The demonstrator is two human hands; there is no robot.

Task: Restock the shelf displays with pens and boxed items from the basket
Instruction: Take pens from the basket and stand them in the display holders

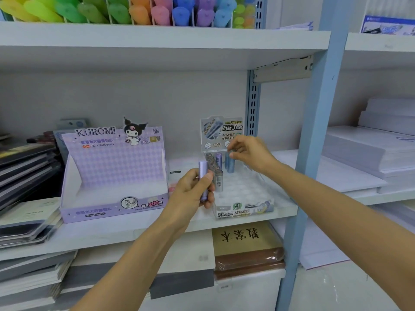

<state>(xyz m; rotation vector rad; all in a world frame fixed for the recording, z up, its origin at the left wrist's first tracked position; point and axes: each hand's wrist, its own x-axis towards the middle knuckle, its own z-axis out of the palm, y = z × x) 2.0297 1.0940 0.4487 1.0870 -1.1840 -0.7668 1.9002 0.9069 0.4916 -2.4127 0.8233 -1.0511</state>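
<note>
1. Left hand (193,190), centre of frame: grips 1 lilac tube (203,176) with curled fingers, upright, just in front of the clear tray.
2. Right hand (249,153), right of centre: pinches the top of 1 blue tube (230,166), upright at the back of the clear display tray (251,191).
3. Grey tube (218,180), marked 05 2B: stands in the tray, just beside the left hand.
4. Purple KUROMI display box (112,171): sits left of the tray, on the same white shelf (134,230).

I see the Kuromi box (112,173) on the shelf (134,227), left of the tray (247,189); tubes (218,180) stand in the tray, toward its back.
</note>
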